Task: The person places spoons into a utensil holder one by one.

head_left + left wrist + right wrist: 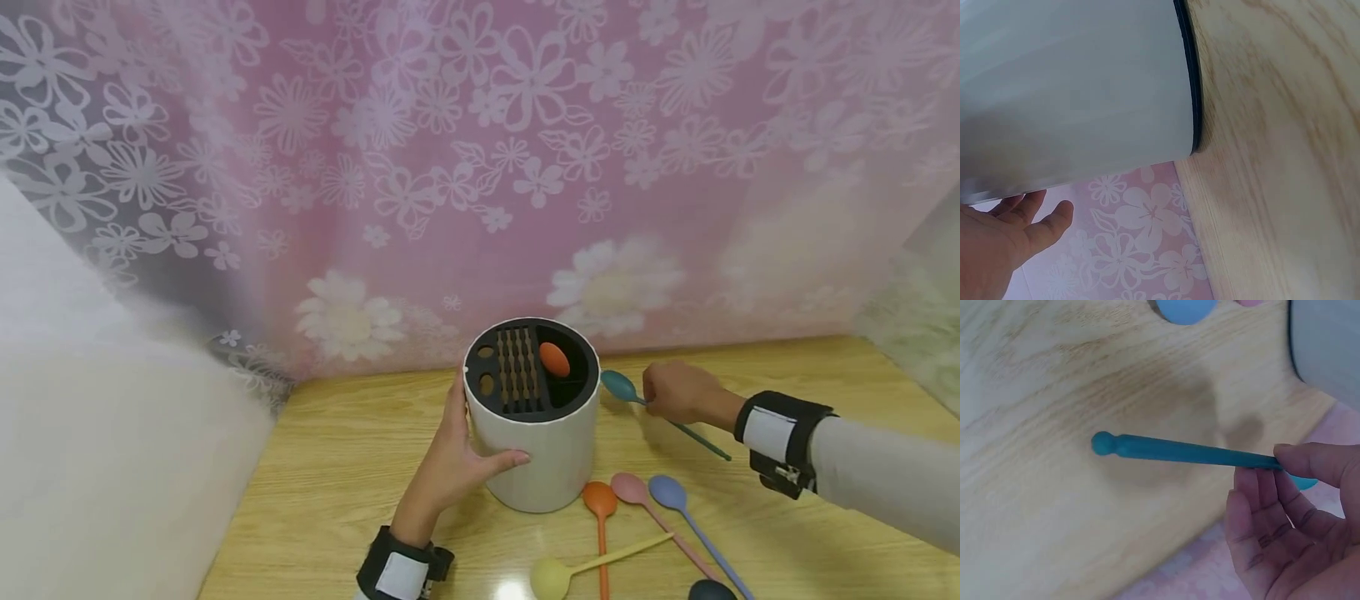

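Pinching teal spoon (1188, 454) in right fingers (1241, 525) at three o'clock from holder (536, 462).
Resting left hand (457, 465) on holder's side at eight o'clock, with fingers and thumb spread.

white holder (1085, 81) cropped, left wrist view

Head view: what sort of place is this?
Likely an indoor tabletop, perhaps in a home: it shows a pale wood-grain table, a pink flower-patterned backdrop and a black-topped white cylindrical utensil holder.
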Demonstrator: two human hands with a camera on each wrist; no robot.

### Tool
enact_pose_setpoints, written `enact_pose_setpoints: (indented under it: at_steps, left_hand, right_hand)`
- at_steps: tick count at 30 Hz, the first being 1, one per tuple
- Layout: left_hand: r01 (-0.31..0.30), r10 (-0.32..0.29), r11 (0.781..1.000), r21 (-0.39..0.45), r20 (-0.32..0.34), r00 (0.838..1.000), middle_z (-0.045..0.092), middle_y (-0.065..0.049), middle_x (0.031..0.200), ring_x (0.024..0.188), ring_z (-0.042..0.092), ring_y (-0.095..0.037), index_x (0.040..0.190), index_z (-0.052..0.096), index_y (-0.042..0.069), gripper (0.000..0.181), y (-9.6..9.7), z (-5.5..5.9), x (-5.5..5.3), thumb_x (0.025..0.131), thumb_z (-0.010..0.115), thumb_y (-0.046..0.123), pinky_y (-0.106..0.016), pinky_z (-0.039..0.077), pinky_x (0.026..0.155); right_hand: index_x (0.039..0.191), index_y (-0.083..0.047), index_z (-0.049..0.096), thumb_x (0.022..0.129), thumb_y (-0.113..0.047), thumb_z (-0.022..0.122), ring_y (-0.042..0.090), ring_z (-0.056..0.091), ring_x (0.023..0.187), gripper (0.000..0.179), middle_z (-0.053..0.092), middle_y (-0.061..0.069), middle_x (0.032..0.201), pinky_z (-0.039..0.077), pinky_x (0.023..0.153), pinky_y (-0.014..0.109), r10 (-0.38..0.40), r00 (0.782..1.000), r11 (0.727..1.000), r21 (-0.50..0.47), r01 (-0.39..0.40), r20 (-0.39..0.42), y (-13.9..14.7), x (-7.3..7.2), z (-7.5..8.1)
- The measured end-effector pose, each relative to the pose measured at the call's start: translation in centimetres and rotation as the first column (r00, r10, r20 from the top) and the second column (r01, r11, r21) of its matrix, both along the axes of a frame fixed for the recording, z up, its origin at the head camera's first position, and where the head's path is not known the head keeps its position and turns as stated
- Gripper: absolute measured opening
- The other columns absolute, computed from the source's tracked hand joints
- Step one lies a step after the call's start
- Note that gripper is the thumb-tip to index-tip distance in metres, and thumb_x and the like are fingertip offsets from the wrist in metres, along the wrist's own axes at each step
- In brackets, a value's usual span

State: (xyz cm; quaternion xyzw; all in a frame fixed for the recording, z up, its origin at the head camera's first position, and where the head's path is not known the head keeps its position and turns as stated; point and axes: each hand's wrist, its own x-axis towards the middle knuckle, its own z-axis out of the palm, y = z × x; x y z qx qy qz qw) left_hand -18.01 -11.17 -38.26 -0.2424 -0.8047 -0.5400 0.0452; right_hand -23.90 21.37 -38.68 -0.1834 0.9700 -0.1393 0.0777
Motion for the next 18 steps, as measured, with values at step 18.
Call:
enact_pose_setpoints:
  at_steps: [18]
  left_hand:
    - [0.006, -0.006, 1.000, -0.007, 0.000, 1.000, 0.015, 0.003, 0.149, 0.129, 0.019, -0.014, 0.145, -0.002, 0.028, 0.117, 0.1, 0.1, 0.0, 0.062, 0.080, 0.035, -0.061, 0.023, 0.102]
  right_hand:
    - [0.074, -0.010, 0.054, 0.075, -0.014, 0.066, 0.012, 0.049, 0.057, 0.013, 0.057, -0.002, 0.066, 0.042, 0.054, 0.032, 0.073, 0.993, 0.991, -0.120, -0.062, 0.094, 0.2, 5.0, 9.7]
